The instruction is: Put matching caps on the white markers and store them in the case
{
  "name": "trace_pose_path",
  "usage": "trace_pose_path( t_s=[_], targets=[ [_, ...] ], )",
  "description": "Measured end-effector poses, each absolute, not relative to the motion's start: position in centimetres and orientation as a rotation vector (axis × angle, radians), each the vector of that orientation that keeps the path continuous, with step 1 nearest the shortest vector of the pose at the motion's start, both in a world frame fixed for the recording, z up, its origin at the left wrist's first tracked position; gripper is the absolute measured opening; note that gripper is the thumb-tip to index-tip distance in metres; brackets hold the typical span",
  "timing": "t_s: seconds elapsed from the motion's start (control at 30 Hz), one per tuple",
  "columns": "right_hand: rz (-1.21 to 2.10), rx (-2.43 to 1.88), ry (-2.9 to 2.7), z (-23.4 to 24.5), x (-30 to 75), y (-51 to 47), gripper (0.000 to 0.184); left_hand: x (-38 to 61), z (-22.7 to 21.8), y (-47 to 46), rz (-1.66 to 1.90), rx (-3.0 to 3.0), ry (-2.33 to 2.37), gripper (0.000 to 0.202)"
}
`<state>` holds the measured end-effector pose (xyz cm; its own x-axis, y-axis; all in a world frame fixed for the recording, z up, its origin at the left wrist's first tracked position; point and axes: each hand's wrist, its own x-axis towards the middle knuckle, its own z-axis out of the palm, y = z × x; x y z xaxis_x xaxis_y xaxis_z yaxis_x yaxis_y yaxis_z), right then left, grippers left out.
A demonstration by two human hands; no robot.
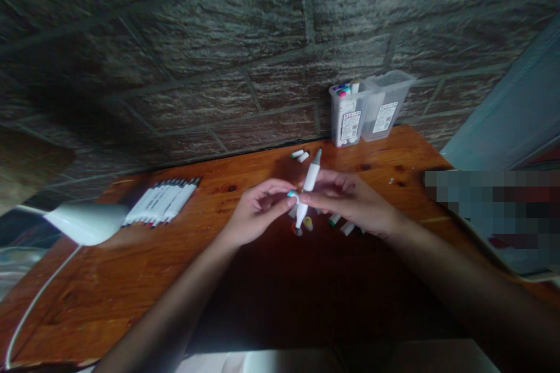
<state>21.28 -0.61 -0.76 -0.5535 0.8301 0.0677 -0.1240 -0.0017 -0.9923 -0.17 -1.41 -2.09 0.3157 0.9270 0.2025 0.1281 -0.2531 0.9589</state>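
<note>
Over the middle of the table, my right hand point(350, 198) pinches a white double-ended marker point(311, 176), tilted, its grey upper tip and dark lower tip both bare. Close beside it, my left hand point(258, 213) holds a small white marker cap point(293, 194) with a teal end between thumb and finger. The cap is right at the marker's barrel; whether they touch I cannot tell. Below the hands lie several loose caps, among them a yellow-ended cap point(308, 223) and a green-ended cap point(335, 220). My right hand partly hides some of them.
Several white markers point(161, 201) lie in a row at the left, near a white lamp point(90, 222). Against the stone wall stand a clear box of markers point(347, 113) and another clear box point(387, 108). Two loose caps point(300, 155) lie on the wooden table point(144, 280) behind my hands.
</note>
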Motion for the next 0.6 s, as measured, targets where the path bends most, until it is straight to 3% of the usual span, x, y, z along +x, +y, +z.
trace_pose_path(
  t_s=[0.23, 0.6],
  targets=[
    [1.417, -0.643, -2.086, -0.9, 20.6, -2.3, 0.02, 0.1, -3.1, -1.6, 0.833, 1.967, 0.947, 0.008],
    [1.474, -0.591, -1.943, -0.8, 20.8, -1.9, 0.018, 0.3, -3.0, -1.4, 0.907, 1.856, 0.976, 0.011]
  ],
)
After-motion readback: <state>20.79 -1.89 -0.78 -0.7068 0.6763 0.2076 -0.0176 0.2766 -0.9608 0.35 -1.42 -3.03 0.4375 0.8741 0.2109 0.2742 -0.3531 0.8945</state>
